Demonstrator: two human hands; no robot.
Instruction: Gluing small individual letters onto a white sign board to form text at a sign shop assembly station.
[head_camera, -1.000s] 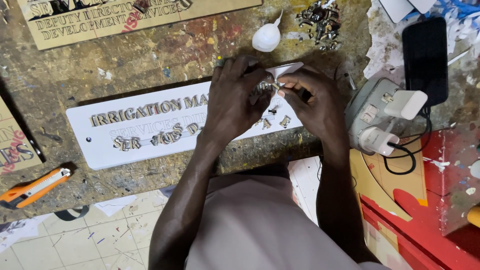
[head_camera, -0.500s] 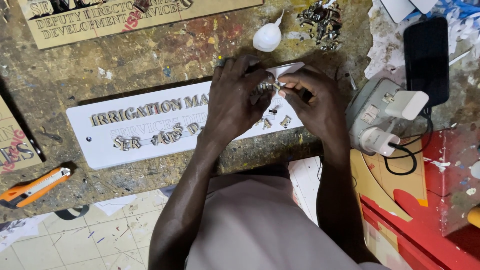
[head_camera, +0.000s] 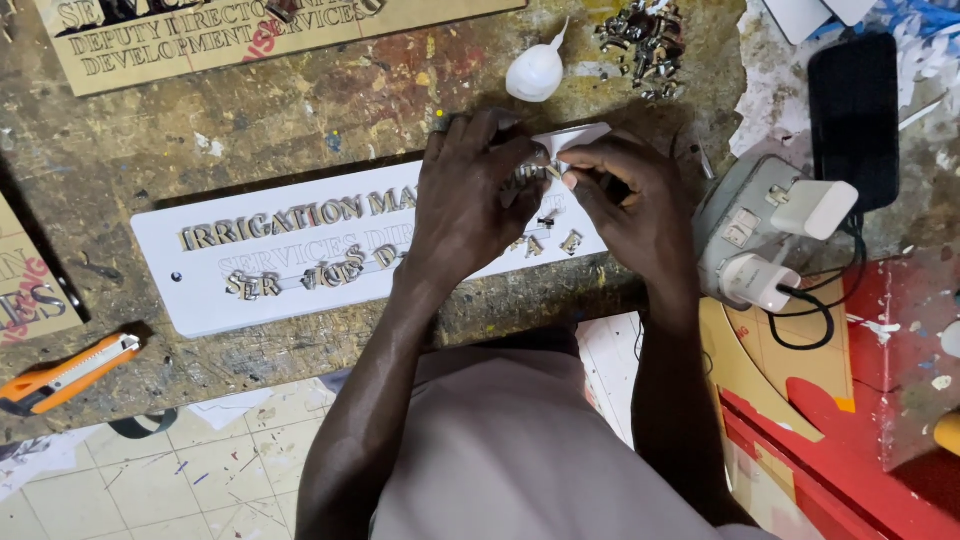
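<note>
Nearest the camera a pale tiled floor (head_camera: 160, 470) shows below the edge of a worn, paint-stained wooden bench (head_camera: 300, 130), with an orange utility knife (head_camera: 65, 373) lying at its near left edge. On the bench lies a long white sign plate (head_camera: 290, 250) bearing rows of small metallic letters (head_camera: 300, 275), some set straight, some loose and askew. The left hand (head_camera: 470, 200) rests palm-down on the right part of the plate, fingers bent over the upper row of letters; the right hand (head_camera: 625, 205) meets it from the right, thumb and forefinger pinched together on a small metallic letter piece (head_camera: 535, 172) just above the plate. Whether the left grip clamps anything cannot be told. To the right sits a grey power strip (head_camera: 735, 225) with white plugs, a dark phone (head_camera: 853, 105) beyond it. Farther off stand a white glue bottle (head_camera: 535, 70), a heap of metal bits (head_camera: 640, 40) and a tan lettered board (head_camera: 250, 30). Compared with half a second ago, both hands stay in the same place and nothing on the bench has shifted.
</note>
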